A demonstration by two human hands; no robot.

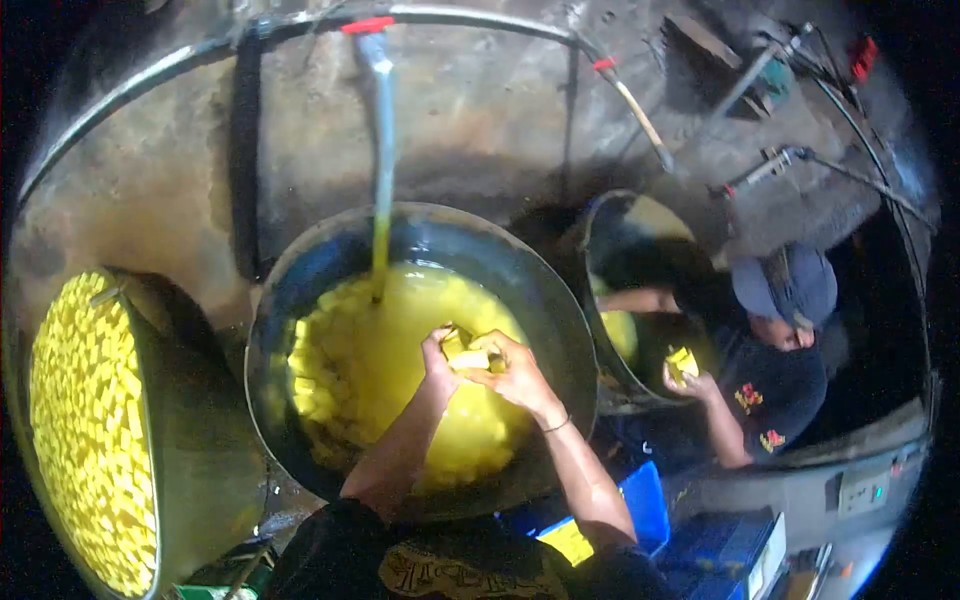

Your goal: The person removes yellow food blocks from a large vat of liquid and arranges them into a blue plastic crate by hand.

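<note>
My left hand (437,362) and my right hand (515,378) meet over a large dark vat (268,330). Between them they grip several yellow tofu blocks (467,359), with the fingers curled round the outside. Cloudy yellow liquid (405,345) fills the vat below, and more yellow blocks (312,375) lie in it, piled mostly along the left side. A pale pipe (383,130) reaches down from the wall with its lower end at the liquid. My fingers hide part of the held blocks.
At the left stands a wide container (150,430) full of yellow blocks. A co-worker (770,350) on the right holds yellow pieces over another vat (590,260). Near my right arm is a blue crate (648,505). A pipe with a red fitting (603,64) hangs from the wall.
</note>
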